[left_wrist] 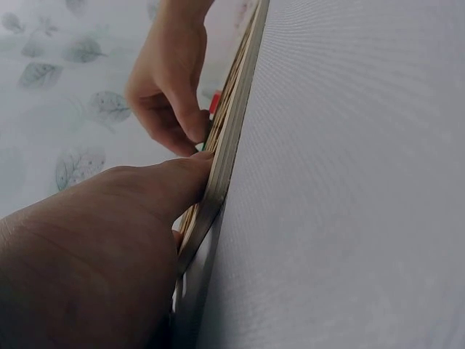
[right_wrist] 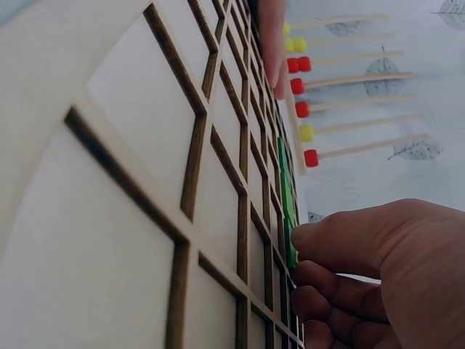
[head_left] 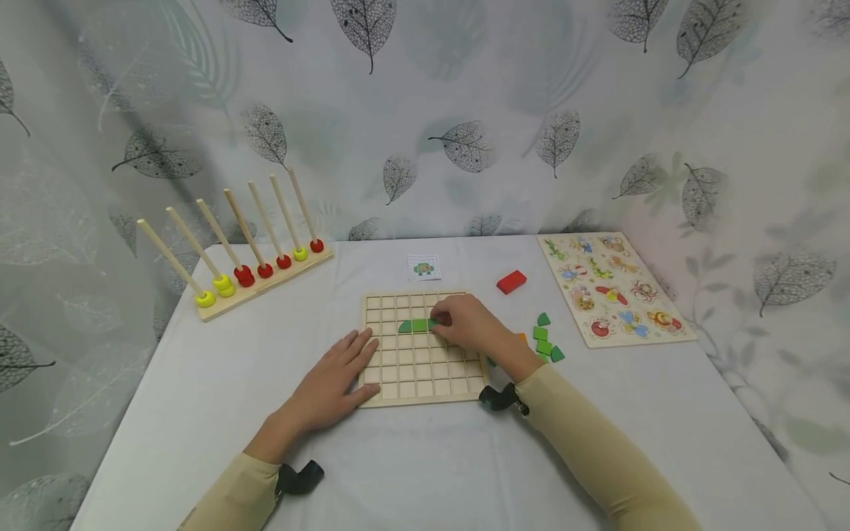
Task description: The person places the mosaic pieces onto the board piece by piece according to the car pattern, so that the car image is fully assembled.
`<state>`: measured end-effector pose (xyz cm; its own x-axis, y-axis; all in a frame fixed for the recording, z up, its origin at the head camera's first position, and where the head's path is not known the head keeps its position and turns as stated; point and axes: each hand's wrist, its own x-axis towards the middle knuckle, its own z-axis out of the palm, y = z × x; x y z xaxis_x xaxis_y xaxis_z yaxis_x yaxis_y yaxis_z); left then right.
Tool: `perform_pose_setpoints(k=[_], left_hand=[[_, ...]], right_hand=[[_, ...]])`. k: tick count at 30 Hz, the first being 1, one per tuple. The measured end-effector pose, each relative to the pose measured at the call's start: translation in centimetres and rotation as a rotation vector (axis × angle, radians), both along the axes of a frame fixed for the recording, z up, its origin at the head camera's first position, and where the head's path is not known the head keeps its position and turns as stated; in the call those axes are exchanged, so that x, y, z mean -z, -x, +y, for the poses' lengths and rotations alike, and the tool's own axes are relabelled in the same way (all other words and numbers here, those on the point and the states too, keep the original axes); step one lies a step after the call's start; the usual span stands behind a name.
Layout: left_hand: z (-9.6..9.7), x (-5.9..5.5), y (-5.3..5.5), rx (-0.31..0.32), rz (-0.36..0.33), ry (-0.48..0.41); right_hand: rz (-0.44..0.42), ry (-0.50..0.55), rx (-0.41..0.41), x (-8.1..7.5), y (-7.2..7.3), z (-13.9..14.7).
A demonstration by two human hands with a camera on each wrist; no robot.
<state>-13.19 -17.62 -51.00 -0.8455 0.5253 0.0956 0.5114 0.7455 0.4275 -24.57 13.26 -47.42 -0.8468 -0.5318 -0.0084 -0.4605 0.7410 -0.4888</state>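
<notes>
Grid board, a pale wooden tray of square cells, lay flat at the middle of the white-clothed table, and it was the largest thing under the person's hands. At about ten o'clock from it stood a wooden peg rack with red and yellow beads at the foot of its rods; at about three o'clock lay an animal puzzle board, with a red block at one o'clock and a small pattern card at twelve. Loose green pieces sat just off the board's right edge. The left hand rested open, fingers straight, flat against the board's left edge, steadying it. The right hand was curled over the upper middle of the board, its fingertips pinching the right end of a row of green tiles seated in the third row of cells. From the right wrist view that green strip stood slightly proud of the grid. To do this well, the judgement was that the piece should be squared to its cell before any downward pressure, pressed evenly rather than at one corner, while the left hand kept the board from sliding toward nine o'clock.
</notes>
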Motion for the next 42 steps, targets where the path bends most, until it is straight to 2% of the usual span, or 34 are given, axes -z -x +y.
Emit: perform_pose_setpoints(k=[5, 10, 17, 22, 26, 34, 42], left_hand=[[0.0, 0.1, 0.0, 0.001, 0.000, 0.009], [0.0, 0.2, 0.0, -0.004, 0.011, 0.001], [-0.1, 0.3, 0.0, -0.002, 0.035, -0.002], [-0.1, 0.2, 0.0, 0.001, 0.022, -0.002], [-0.1, 0.1, 0.0, 0.001, 0.011, 0.009], [-0.1, 0.1, 0.0, -0.006, 0.006, 0.019], [-0.1, -0.1, 0.0, -0.004, 0.000, 0.006]], right_hand=[[-0.010, 0.039, 0.024, -0.2, 0.0, 0.7], [-0.015, 0.050, 0.055, -1.1, 0.0, 1.7], [0.009, 0.059, 0.097, -2.4, 0.1, 4.2], [0.011, 0.079, 0.095, -3.0, -0.2, 6.0], [0.024, 0.067, 0.096, -3.0, -0.2, 7.3], [-0.013, 0.033, 0.138, -2.6, -0.5, 8.9], [-0.009, 0.014, 0.117, -2.5, -1.3, 9.6]])
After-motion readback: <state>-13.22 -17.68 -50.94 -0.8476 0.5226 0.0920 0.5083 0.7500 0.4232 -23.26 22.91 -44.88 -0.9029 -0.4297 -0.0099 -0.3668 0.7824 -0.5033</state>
